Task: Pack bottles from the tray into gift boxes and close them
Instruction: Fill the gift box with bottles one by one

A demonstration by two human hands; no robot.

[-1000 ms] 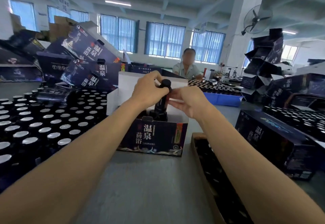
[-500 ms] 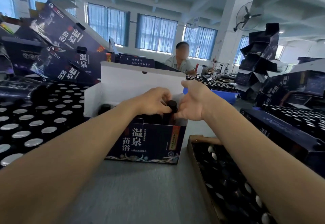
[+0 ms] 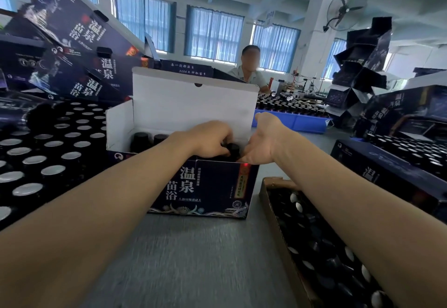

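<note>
The left hand (image 3: 210,142) has its grip curled down over the black cap of a bottle (image 3: 233,149), fingers wrapped round the top so that only the near edge of the cap shows. The bottle stands upright, long axis vertical, sunk in the right-hand end of the open gift box (image 3: 205,186) just behind its printed front wall. The right hand (image 3: 264,143) holds nothing. Its grip is spread open, palm turned toward the bottle and thumb raised, close at the bottle's right side above the end of the box. Whether its fingertips touch the cap or the box wall cannot be told. The move ahead looks like a straight push down along the bottle's axis, and the left hand is already on the cap. Two more black caps (image 3: 150,138) show at the left end of the box. The left forearm covers the row between them and the gripped bottle, so the filled places cannot be counted. The white lid flap (image 3: 193,104) stands up behind, not yet folded. Rows of silver-topped bottles (image 3: 36,160) crowd the left side. On the right a cardboard tray (image 3: 271,201) of dark bottles lies on the grey worktop (image 3: 193,259), partly hidden by the right forearm and cut off at the frame edge.
</note>
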